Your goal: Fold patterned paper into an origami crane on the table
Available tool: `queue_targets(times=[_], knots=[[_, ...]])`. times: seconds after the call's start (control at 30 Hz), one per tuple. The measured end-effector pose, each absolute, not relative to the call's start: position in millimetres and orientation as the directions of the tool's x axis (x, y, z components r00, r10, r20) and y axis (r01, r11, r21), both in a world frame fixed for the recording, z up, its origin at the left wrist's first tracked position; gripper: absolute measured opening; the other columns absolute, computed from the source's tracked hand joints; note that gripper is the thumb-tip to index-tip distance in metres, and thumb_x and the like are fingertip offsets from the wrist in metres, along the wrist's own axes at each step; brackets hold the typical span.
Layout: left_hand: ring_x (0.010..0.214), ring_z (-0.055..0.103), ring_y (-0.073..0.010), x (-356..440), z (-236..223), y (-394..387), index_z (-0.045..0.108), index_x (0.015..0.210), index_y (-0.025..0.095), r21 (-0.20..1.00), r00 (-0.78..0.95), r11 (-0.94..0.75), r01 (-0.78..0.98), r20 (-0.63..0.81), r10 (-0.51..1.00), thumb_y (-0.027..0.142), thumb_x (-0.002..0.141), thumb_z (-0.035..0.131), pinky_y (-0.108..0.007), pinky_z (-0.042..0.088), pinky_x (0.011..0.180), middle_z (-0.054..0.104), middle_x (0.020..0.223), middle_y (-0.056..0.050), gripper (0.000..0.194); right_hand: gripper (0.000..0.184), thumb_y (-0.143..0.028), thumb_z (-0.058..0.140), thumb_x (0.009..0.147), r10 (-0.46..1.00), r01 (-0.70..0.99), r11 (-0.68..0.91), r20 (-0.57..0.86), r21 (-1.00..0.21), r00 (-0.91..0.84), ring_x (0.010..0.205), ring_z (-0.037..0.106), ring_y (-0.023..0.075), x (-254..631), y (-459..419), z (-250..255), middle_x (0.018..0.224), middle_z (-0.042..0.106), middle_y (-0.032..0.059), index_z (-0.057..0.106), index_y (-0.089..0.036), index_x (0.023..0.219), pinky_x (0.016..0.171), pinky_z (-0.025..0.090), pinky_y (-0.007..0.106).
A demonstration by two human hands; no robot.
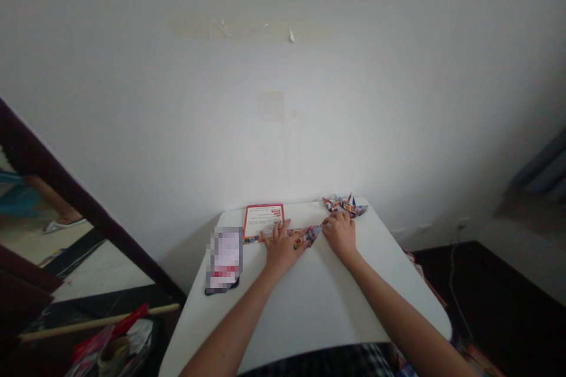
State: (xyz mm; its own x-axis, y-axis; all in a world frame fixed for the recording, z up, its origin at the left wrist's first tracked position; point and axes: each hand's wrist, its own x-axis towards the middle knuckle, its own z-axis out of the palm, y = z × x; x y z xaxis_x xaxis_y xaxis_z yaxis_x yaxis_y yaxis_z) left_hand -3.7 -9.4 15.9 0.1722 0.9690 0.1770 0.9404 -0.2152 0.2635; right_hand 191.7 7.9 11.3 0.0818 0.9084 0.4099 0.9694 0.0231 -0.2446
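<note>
A strip of colourful printed paper [312,238], folded to a point on its right, lies flat on the white table [309,300]. My left hand [282,248] is spread over its left part, fingers apart and pressing down. The fingertips also reach the lower edge of a red-bordered card [260,222] with printed text. At the strip's pointed right end, my right hand [340,233] has its fingers curled together on the tip. Just beyond the right hand sits a spiky piece of folded printed paper [354,208]. Parts of the strip are hidden under my left hand.
A phone-like device [226,259] with a blurred screen lies at the table's left. The table's back edge meets a white wall [283,153]. A dark-framed mirror [79,212] leans at left, reflecting a person's leg. A bag of odds and ends [119,347] stands below it.
</note>
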Motion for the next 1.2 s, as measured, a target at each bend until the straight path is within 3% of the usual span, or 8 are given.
queue_targets(times=[0.33, 0.67, 1.2], knots=[[0.143, 0.023, -0.0398, -3.0, 20.3, -11.3, 0.056, 0.125, 0.056, 0.256, 0.180, -0.216, 0.942, 0.157, 0.971, 0.063, 0.083, 0.053, -0.078, 0.000, 0.107, 0.036, 0.155, 0.004, 0.043, 0.020, -0.032, 0.053, 0.090, 0.902, 0.965, -0.044, 0.405, -0.259, 0.150, 0.114, 0.044, 0.0266, 194.1, 10.2, 8.6, 0.114, 0.060, 0.0100, 0.070, -0.025, 0.097, 0.090, 0.035, 0.036], [0.144, 0.021, -0.0385, -4.3, 20.3, -12.1, 0.057, 0.124, 0.056, 0.290, 0.181, -0.222, 0.931, 0.162, 0.970, 0.061, 0.082, 0.057, -0.076, -0.001, 0.109, 0.037, 0.155, 0.004, 0.043, 0.021, -0.040, 0.058, 0.088, 0.899, 0.953, 0.026, 0.425, -0.300, 0.110, 0.114, 0.046, 0.0271, 196.5, 7.6, 9.0, 0.113, 0.060, 0.0092, 0.071, -0.024, 0.095, 0.092, 0.037, 0.038], [0.143, 0.022, -0.0403, -6.1, 20.9, -10.4, 0.059, 0.122, 0.056, 0.307, 0.203, -0.240, 0.921, 0.145, 0.968, 0.063, 0.078, 0.062, -0.079, -0.002, 0.105, 0.037, 0.155, 0.004, 0.044, 0.018, -0.033, 0.055, 0.089, 0.897, 0.946, -0.051, 0.401, -0.321, 0.185, 0.114, 0.044, 0.0275, 197.2, 13.4, 8.4, 0.112, 0.061, 0.0092, 0.071, -0.025, 0.093, 0.088, 0.036, 0.038]])
